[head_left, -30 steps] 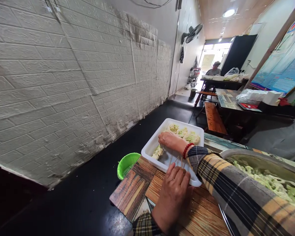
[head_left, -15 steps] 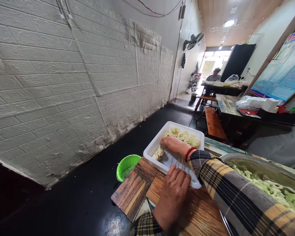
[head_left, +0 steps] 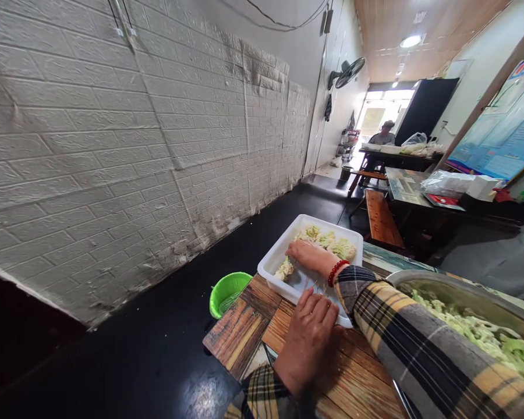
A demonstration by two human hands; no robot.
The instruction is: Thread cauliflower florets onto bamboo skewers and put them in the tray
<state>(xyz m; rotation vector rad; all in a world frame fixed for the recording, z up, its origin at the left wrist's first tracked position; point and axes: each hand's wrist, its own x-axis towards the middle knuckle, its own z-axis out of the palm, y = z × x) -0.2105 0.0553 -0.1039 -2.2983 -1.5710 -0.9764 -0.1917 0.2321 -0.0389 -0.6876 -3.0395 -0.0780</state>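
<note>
A white plastic tray (head_left: 268,265) sits at the table's corner with pale green-white cauliflower florets (head_left: 343,249) along its far side. One more cauliflower piece (head_left: 284,269) lies at the tray's left end. My right hand (head_left: 312,256), with a red bead bracelet, reaches across inside the tray, its fingers closed and the tips against that left piece. My left hand (head_left: 312,334) is curled at the tray's near edge. Thin wooden skewers (head_left: 317,286) show just beyond its fingers, which close around them; their lower ends are hidden.
A large metal bowl (head_left: 419,278) of cut cauliflower stands right, under my right sleeve. Below the wooden table (head_left: 236,334), a green basket (head_left: 227,291) stands by the left corner. A bench (head_left: 379,218), another table (head_left: 404,180) and a seated person (head_left: 384,135) are farther back.
The view has shifted slightly. Both hands keep nearly the same places at the tray, with the right fingers still by the left cauliflower piece.
</note>
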